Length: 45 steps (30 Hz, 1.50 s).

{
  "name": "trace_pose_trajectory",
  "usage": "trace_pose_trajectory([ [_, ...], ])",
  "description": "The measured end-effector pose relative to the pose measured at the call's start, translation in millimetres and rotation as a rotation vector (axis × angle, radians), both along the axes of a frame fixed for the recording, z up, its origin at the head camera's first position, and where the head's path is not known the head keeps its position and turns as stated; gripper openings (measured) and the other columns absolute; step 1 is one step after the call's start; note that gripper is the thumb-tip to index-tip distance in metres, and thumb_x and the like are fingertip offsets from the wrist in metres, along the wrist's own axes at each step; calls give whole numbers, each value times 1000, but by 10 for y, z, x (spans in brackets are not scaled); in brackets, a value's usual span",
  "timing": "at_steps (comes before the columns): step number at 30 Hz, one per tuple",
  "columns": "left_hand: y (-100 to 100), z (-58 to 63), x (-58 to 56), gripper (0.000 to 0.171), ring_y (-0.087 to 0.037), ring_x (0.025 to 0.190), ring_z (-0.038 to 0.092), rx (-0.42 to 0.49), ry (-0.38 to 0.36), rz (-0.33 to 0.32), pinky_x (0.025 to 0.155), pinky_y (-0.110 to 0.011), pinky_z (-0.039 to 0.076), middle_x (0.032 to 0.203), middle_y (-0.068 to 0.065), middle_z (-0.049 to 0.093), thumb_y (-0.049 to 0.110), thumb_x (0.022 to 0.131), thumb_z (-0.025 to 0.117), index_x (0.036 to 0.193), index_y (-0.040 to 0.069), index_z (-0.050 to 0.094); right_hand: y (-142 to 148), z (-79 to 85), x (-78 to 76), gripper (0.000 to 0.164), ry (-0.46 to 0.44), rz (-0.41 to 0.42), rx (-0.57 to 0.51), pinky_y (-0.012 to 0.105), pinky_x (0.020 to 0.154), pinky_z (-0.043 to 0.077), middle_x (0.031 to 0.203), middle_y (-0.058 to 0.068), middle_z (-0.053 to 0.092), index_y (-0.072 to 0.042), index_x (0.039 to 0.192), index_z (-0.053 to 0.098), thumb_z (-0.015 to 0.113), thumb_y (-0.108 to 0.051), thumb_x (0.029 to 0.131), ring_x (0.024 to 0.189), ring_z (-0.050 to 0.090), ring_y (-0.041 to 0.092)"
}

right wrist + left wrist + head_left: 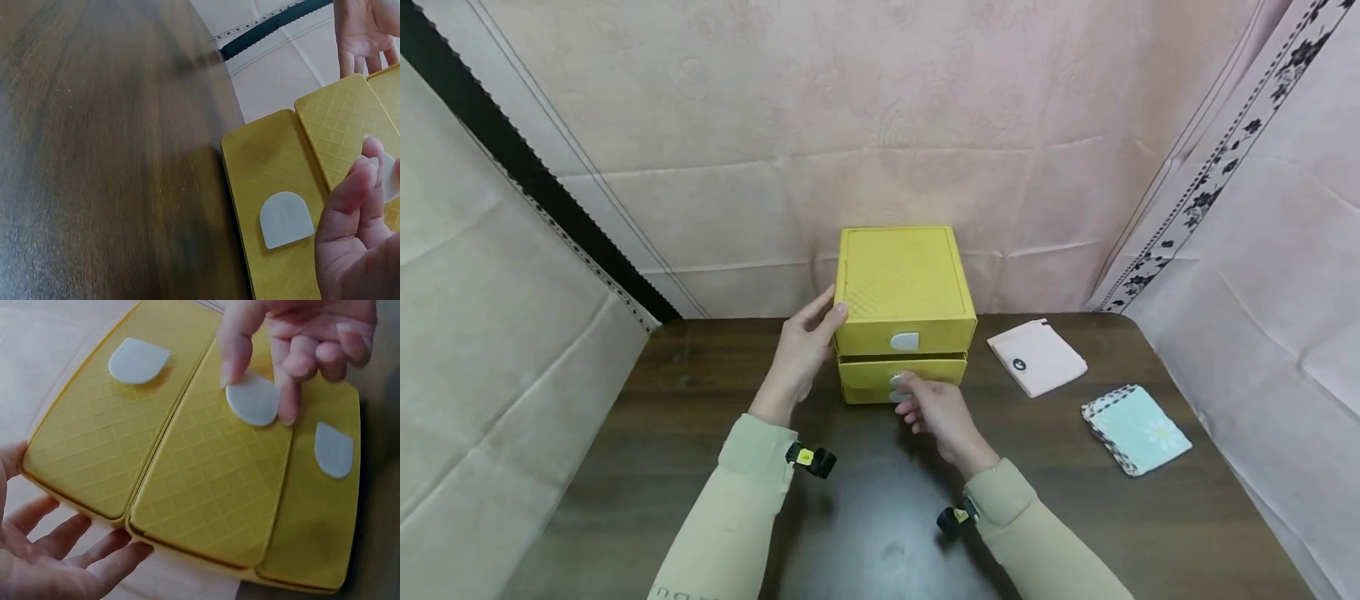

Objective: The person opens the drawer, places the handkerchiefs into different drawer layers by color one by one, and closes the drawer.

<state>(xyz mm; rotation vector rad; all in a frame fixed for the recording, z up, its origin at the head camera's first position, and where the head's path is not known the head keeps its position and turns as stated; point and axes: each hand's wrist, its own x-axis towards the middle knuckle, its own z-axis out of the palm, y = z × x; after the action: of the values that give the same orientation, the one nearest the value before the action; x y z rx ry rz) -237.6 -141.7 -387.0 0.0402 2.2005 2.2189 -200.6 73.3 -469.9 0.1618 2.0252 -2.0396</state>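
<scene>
A yellow box of three stacked drawers [898, 275] stands at the back of the table, each front bearing a white rounded handle. My right hand [943, 417] pinches the middle drawer's handle [255, 403] between thumb and fingers. That middle drawer [209, 487] juts out slightly past the top one. Against the box's left side lies my left hand [801, 354], fingers extended along it and thumb near the upper front edge. The top handle [905, 342] and the bottom handle [285, 220] are untouched.
Right of the box lie a folded white cloth [1037, 358] and, nearer, a folded light-blue cloth [1138, 429] with a checked edge and a flower. Pale curtains [737, 167] hang behind the dark wooden table [700, 467] and at both sides.
</scene>
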Motion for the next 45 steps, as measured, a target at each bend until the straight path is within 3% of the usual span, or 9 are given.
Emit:
trace_pose_trajectory([
  [7,-35,33,2,61,-21,123,49,-227,137,-41,97,-42,45,140,3,49,47,91,64,146,28,44,52,-19,-10,56,3,-13,11,28,56,50,77,11,65,3,108,70,63,-50,91,63,56,17],
  [9,-43,27,5,61,-22,123,50,-249,161,-47,97,-43,45,140,3,49,46,92,64,146,27,43,61,-23,-11,57,9,-9,20,28,56,50,77,11,66,4,108,69,63,-51,91,63,56,17],
  [20,-17,-15,17,56,-22,120,52,-166,191,-43,96,-46,45,143,2,46,38,95,63,146,27,44,15,-2,68,61,3,-29,-13,28,55,49,74,9,64,6,111,65,64,-51,89,62,55,16],
  [26,-39,-1,20,60,-23,119,52,-178,139,-53,93,-52,46,138,0,50,47,89,66,144,34,45,30,-49,186,58,-7,-46,-1,28,54,48,73,10,64,1,109,67,63,-54,89,60,55,17],
  [30,-79,13,45,60,-21,120,52,-192,116,-15,96,-46,46,136,0,53,50,86,69,141,36,50,22,-65,240,54,-5,-31,0,28,54,49,74,12,64,-3,106,68,63,-54,89,61,55,19],
  [37,-53,-11,47,57,-12,122,52,-152,148,42,97,-31,45,136,4,55,45,84,73,136,25,58,29,-60,252,54,2,-11,10,29,54,49,75,11,65,-3,106,68,61,-55,90,61,56,19],
  [45,-44,-17,51,55,-15,119,53,-116,144,43,97,-34,45,132,1,58,43,85,73,135,24,58,25,-52,262,55,-3,-25,1,28,53,49,72,10,64,-2,105,68,62,-54,89,60,55,18],
])
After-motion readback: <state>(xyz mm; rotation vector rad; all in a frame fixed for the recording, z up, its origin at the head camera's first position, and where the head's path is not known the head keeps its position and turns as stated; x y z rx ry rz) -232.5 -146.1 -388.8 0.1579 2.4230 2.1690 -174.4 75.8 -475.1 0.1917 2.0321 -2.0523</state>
